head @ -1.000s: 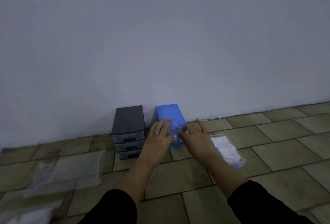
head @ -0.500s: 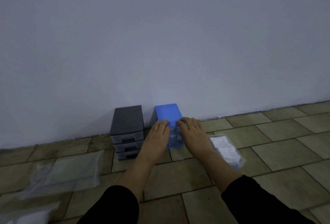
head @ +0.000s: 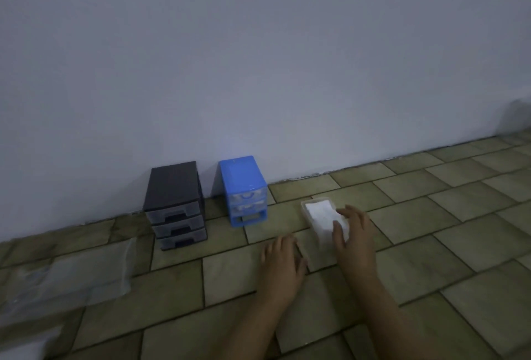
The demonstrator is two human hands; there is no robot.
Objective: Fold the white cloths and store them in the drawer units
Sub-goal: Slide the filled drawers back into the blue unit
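A blue drawer unit (head: 243,184) stands against the wall, its two upper drawers pushed in and its bottom slot empty. A black drawer unit (head: 175,204) with three drawers stands to its left. To the right of the blue unit, a clear drawer (head: 305,206) lies on the floor with folded white cloth (head: 320,214) inside. My right hand (head: 355,233) curls over the drawer's near right end, thumb on the cloth. Spread flat on the floor, my left hand (head: 283,262) touches the drawer's near left corner.
Crumpled clear plastic bags (head: 71,273) lie on the tiled floor at the left, with something white (head: 23,349) at the bottom-left corner. The wall (head: 258,72) runs right behind both units. Tiled floor (head: 431,216) stretches to the right.
Both hands have left the front of the blue unit, whose upper drawer is now pushed in, and moved right and nearer, to the clear drawer on the floor.
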